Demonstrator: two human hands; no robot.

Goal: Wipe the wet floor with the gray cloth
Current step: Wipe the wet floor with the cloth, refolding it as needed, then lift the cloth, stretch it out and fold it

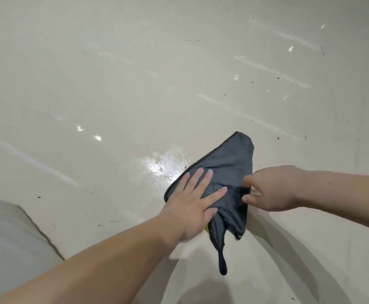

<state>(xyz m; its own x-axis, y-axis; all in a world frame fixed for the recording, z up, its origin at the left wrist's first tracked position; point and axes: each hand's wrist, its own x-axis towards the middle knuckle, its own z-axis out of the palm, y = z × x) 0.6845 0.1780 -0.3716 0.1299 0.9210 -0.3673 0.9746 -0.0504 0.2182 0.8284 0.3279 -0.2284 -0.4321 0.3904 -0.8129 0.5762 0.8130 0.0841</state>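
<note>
Mostly crumpled gray cloth [223, 172], yellow-edged

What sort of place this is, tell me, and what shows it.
Probably an indoor room: a smooth, glossy cream floor, a wet patch glaring with reflected light, and a gray cloth lying on it.

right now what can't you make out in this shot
Head view:
Floor under the cloth: covered by it and the left hand.
Right hand: blur hides whether it pinches the cloth's edge.
Yellow patch: mostly tucked under folds.
Gray shape lower left: cut off by the frame edge.
</note>
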